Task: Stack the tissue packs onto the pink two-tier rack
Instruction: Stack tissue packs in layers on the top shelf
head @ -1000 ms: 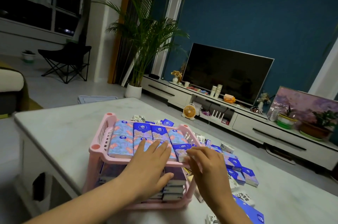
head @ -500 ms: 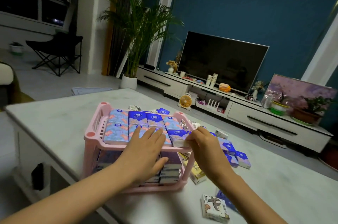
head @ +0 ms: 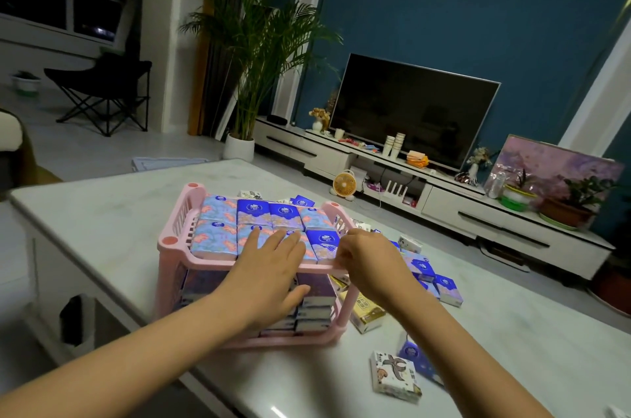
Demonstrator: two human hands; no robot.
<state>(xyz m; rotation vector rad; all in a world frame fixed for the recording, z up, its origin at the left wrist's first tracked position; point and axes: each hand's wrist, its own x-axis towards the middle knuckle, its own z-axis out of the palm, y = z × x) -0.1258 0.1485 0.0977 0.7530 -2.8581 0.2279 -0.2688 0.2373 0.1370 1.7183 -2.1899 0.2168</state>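
The pink two-tier rack (head: pixel 169 241) stands on the marble table, its top tier filled with two rows of blue and pink tissue packs (head: pixel 218 223). More packs are stacked in the lower tier (head: pixel 316 310). My left hand (head: pixel 269 267) lies flat with straight fingers on the front-row packs. My right hand (head: pixel 367 252) has its fingers curled at the near right pack (head: pixel 324 241), at the rack's right rim. Loose packs (head: pixel 444 289) lie on the table to the right of the rack.
A patterned white pack (head: pixel 396 376) and a yellow pack (head: pixel 367 310) lie near the rack's front right. The marble table (head: pixel 102 212) ends at a near edge on the left. Beyond it are a TV cabinet (head: pixel 505 223), a small fan (head: pixel 345 182) and a potted palm (head: pixel 239 148).
My right hand has shifted from the front of the pack to the rack's right rim. My left hand stays flat on the front row. The camera has tilted down a little.
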